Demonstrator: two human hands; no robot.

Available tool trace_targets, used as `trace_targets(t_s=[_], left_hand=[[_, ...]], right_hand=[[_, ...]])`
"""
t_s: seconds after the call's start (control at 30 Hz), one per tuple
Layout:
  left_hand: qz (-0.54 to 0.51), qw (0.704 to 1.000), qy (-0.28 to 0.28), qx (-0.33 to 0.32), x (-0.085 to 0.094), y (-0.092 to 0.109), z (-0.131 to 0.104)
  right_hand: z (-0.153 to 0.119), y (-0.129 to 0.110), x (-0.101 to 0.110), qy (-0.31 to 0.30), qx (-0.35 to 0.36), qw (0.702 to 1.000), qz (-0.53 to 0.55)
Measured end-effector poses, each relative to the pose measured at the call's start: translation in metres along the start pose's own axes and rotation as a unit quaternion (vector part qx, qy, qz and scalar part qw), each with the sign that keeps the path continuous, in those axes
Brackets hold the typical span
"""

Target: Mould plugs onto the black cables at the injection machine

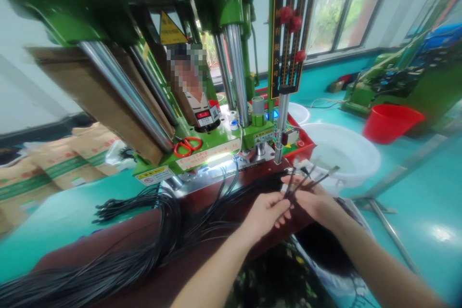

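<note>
Several short black cable ends [299, 184] fan out between my two hands, above the right end of a dark red table [231, 192]. My left hand [267, 211] pinches them from the left, thumb and fingers closed. From the other side my right hand [317, 201] is closed round the same pieces, its fingers close to the left ones. A small whitish part shows beside the fingertips, too blurred to name. A long bundle of black cables [159, 231] lies across the table and runs up to my hands.
Behind the table stands a green press machine [231, 142] with steel columns and orange-handled scissors [187, 146] on its bed. A red control box [305, 147], white tub [342, 147] and red bucket [391, 122] are right. Paper sacks [72, 163] lie left; a lined container [325, 250] stands below my right arm.
</note>
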State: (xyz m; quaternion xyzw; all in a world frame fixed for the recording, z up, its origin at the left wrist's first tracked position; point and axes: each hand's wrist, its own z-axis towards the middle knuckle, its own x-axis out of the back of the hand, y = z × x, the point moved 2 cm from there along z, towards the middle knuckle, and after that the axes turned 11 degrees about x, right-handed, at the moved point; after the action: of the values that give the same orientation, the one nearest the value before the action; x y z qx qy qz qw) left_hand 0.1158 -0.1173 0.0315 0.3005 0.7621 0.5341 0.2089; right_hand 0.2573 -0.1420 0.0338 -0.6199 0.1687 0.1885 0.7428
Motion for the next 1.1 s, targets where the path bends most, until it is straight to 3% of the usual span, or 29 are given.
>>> trace_targets(t_s=[0.17,0.3,0.53,0.77,0.9,1.03,1.1], left_hand=[[0.138,0.984,0.074,-0.079,0.003,0.028,0.02],[0.193,0.968,0.115,-0.108,0.006,0.034,0.03],[0.209,0.97,0.089,-0.083,0.015,0.031,0.047],[0.226,0.971,0.037,-0.066,0.015,0.031,0.05],[0.223,0.973,0.022,-0.058,0.012,0.03,0.048],[0.161,0.986,0.018,-0.047,0.007,0.021,0.048],[0.113,0.993,0.018,-0.03,0.005,0.015,0.049]], right_hand=[[0.011,-0.005,-0.012,0.096,0.101,0.99,0.004],[0.026,-0.007,-0.007,0.108,0.122,0.986,0.036],[0.044,0.002,0.014,0.205,0.14,0.956,0.157],[0.052,0.008,0.03,0.283,0.176,0.923,0.192],[0.047,0.012,0.029,0.257,0.158,0.932,0.201],[0.034,0.02,0.022,0.134,0.084,0.973,0.167],[0.027,0.023,0.021,0.106,0.065,0.983,0.133]])
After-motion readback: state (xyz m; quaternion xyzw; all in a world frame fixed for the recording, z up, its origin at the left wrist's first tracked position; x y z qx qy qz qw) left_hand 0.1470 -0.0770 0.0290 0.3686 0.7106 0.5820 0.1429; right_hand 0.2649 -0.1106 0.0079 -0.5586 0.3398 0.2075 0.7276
